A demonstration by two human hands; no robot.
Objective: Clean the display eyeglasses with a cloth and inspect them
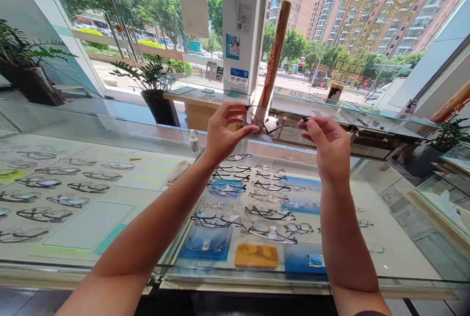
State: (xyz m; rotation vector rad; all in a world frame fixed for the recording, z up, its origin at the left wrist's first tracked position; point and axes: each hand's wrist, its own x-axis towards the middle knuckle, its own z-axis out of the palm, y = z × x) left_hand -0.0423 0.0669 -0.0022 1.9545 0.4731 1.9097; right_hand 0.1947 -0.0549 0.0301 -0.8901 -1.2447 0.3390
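Note:
I hold a pair of thin black-framed glasses up in front of me, above a glass display counter. My left hand pinches the left side of the frame, thumb and fingers closed on it. My right hand grips the right end of the frame with closed fingers. Under the counter glass, below my hands, lie several rows of glasses on blue and white mats.
A small spray bottle and a folded cloth sit on the counter to the left. More glasses fill the left case. Potted plants, a white pillar and large windows stand behind.

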